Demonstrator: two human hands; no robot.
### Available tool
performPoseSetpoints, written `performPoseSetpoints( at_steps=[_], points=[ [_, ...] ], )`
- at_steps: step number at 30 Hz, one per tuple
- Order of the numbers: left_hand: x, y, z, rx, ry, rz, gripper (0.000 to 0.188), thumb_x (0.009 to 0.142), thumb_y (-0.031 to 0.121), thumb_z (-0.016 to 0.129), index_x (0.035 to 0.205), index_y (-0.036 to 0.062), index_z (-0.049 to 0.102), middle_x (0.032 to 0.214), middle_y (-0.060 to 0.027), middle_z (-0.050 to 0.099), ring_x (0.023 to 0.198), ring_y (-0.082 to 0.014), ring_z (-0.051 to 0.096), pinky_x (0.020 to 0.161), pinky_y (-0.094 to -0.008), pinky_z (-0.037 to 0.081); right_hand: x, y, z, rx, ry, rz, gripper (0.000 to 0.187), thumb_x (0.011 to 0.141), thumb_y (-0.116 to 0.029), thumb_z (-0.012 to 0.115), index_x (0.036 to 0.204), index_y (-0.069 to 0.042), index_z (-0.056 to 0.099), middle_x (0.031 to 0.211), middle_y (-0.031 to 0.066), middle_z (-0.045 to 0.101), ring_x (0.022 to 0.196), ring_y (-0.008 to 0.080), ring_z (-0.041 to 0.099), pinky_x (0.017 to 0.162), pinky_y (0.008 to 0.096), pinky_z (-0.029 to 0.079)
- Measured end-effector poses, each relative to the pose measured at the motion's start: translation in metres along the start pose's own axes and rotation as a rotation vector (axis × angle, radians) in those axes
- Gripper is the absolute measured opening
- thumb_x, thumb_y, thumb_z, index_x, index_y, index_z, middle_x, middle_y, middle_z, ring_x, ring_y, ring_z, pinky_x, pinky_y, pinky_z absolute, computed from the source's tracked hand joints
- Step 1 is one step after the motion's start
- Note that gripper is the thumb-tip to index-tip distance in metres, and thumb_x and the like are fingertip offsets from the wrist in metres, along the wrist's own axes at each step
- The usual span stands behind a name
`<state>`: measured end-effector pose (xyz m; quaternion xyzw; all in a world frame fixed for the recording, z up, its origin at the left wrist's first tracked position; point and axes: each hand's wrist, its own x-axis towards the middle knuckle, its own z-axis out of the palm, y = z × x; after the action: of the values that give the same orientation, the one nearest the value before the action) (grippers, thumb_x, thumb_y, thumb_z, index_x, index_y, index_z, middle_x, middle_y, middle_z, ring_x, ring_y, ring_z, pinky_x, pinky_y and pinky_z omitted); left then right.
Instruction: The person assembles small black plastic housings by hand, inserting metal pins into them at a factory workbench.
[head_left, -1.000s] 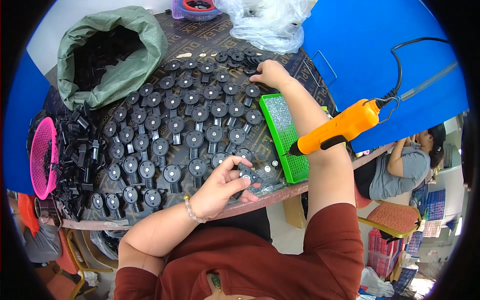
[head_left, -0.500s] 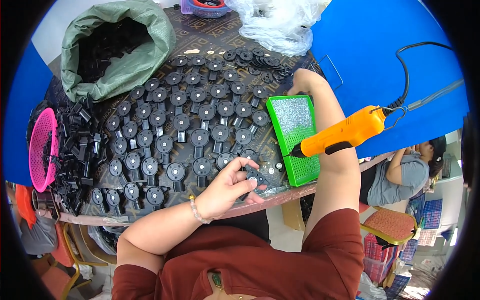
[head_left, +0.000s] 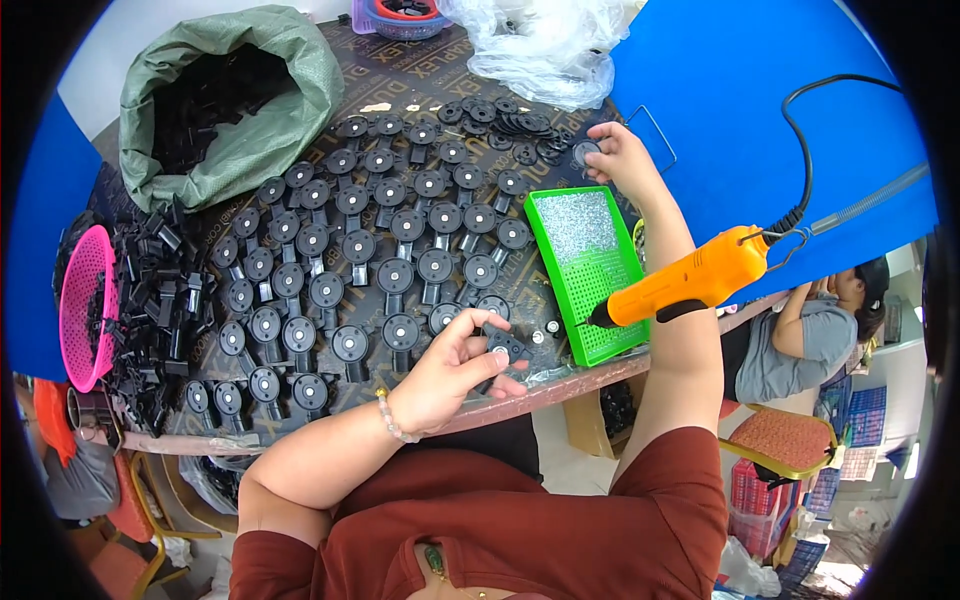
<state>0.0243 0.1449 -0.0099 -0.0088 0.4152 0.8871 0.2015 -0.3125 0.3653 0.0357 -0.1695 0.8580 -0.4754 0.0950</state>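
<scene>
My left hand [head_left: 452, 368], with a beaded bracelet at the wrist, is closed around a black plastic part [head_left: 508, 347] near the table's front edge. A small light round piece shows on that part by my thumb. Farther off at the right, my right hand [head_left: 625, 162] pinches a dark round disc [head_left: 584, 153] beside the pile of black discs [head_left: 515, 122]. Between my hands lies a green tray [head_left: 565, 300] with many tiny silvery screws [head_left: 580, 222] in its far half. An orange electric screwdriver [head_left: 690, 275] hangs over the tray's near end and my right forearm.
Rows of black round-headed parts [head_left: 395, 275] cover the table's middle. Loose black pieces [head_left: 165, 300] and a pink basket [head_left: 85, 305] lie at the left, below a green sack [head_left: 300, 95]. Clear plastic bags [head_left: 545, 50] lie at the back. Someone in grey [head_left: 795, 345] sits at the right.
My right hand has come into fuller view from beyond the tray, and the disc now shows in its fingers. My left hand keeps its part in nearly the same place.
</scene>
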Motion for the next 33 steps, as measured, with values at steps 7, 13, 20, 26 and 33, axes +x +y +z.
performPoseSetpoints(
  at_steps=[7, 13, 20, 26, 33],
  points=[
    [-0.001, 0.005, 0.005, 0.032, 0.034, 0.036, 0.035, 0.103, 0.009, 0.058, 0.134, 0.0093, 0.042, 0.116, -0.0226, 0.066, 0.096, -0.0232, 0.073, 0.079, -0.031, 0.057, -0.133, -0.03, -0.017, 0.216, 0.288, -0.121, 0.029, 0.088, -0.001, 0.074, 0.115, 0.001, 0.063, 0.117, 0.0166, 0.068, 0.092, 0.0177, 0.071, 0.076, 0.0276, 0.057],
    [-0.02, 0.023, 0.024, -0.094, 0.059, 0.028, 0.044, 0.101, 0.007, 0.058, 0.141, 0.0118, 0.042, 0.125, -0.0238, 0.064, 0.11, -0.0311, 0.069, 0.091, -0.0398, 0.058, -0.24, -0.042, -0.03, 0.204, 0.749, -0.518, 0.022, 0.094, 0.005, 0.063, 0.115, 0.013, 0.063, 0.137, 0.027, 0.058, 0.118, 0.0292, 0.065, 0.096, 0.0352, 0.056],
    [-0.045, -0.003, 0.02, -0.113, 0.07, 0.064, 0.046, 0.101, 0.004, 0.055, 0.144, 0.0099, 0.039, 0.128, -0.0231, 0.063, 0.119, -0.0319, 0.066, 0.1, -0.0429, 0.056, -0.318, -0.065, 0.054, 0.145, 0.463, -0.506, 0.018, 0.083, -0.006, 0.079, 0.099, 0.003, 0.075, 0.129, 0.0269, 0.065, 0.11, 0.0269, 0.068, 0.083, 0.0321, 0.058],
    [-0.059, -0.033, 0.012, -0.124, 0.135, 0.111, 0.047, 0.1, 0.002, 0.058, 0.142, 0.0117, 0.039, 0.124, -0.0144, 0.065, 0.112, -0.0238, 0.067, 0.098, -0.04, 0.056, -0.314, -0.057, 0.132, 0.463, 0.01, -0.314, 0.036, 0.078, 0.002, 0.081, 0.113, -0.002, 0.073, 0.127, 0.0169, 0.064, 0.112, 0.0283, 0.066, 0.096, 0.0378, 0.053],
    [-0.072, -0.046, 0.004, -0.084, 0.196, 0.177, 0.048, 0.1, 0.0, 0.057, 0.143, 0.0125, 0.038, 0.124, -0.0086, 0.066, 0.113, -0.0169, 0.064, 0.094, -0.0336, 0.056, -0.308, -0.054, 0.169, 0.141, 0.093, -0.459, 0.06, 0.072, -0.01, 0.089, 0.128, -0.006, 0.068, 0.118, 0.0111, 0.058, 0.111, 0.0283, 0.056, 0.097, 0.0384, 0.048]
  ],
)
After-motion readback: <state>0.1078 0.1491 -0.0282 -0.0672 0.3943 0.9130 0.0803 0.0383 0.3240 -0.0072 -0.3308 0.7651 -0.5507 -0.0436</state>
